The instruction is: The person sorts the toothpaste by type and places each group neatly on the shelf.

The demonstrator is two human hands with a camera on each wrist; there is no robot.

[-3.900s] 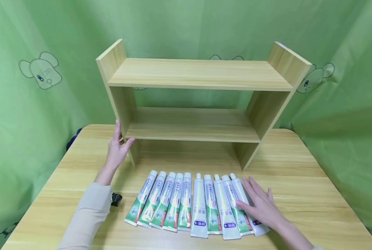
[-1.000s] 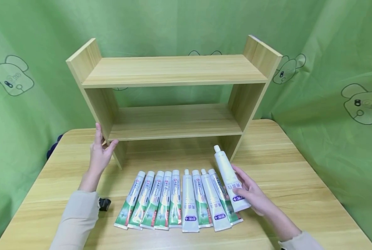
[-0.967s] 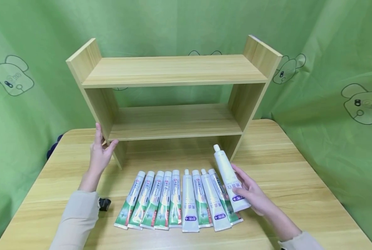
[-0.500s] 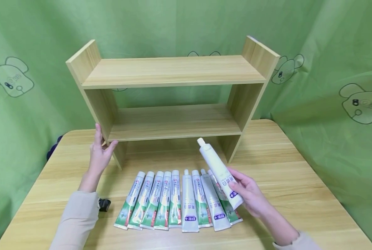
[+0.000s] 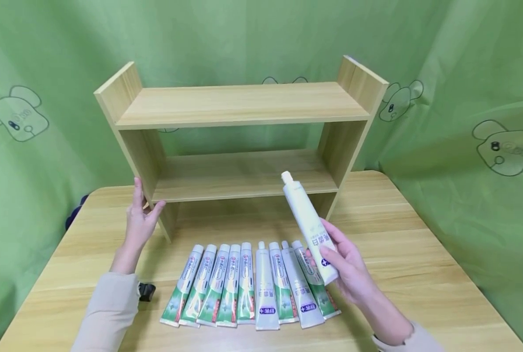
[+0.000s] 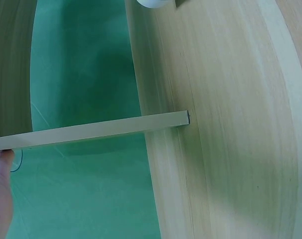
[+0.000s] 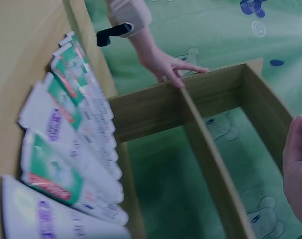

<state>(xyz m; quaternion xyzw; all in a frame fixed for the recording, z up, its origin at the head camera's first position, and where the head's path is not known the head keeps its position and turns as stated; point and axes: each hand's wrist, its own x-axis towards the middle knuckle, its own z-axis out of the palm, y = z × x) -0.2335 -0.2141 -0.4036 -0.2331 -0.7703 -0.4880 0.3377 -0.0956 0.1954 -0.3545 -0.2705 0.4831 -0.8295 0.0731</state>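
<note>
My right hand (image 5: 347, 266) holds a white toothpaste tube (image 5: 303, 210) near its flat end, thumb on top. The tube tilts with its cap (image 5: 286, 177) up and to the left, overlapping the front edge of the middle shelf in the head view. Below it, a row of green-and-white toothpaste tubes (image 5: 206, 286) and white toothpaste tubes (image 5: 267, 293) lies on the table, caps toward the shelf. My left hand (image 5: 140, 222) grips the left side panel of the wooden shelf rack (image 5: 244, 120), thumb at the middle board's front corner, fingers along the outside.
The rack stands at the back of the wooden table (image 5: 411, 293), with a top board (image 5: 244, 102) and a middle board (image 5: 244, 173). Green curtain (image 5: 455, 220) surrounds the table. A black strap piece (image 5: 146, 292) sits by the left cuff.
My right hand has gone from resting over the rightmost white toothpaste tube to holding it raised, moving up and toward the rack. My left hand stays on the rack; the head view has shifted.
</note>
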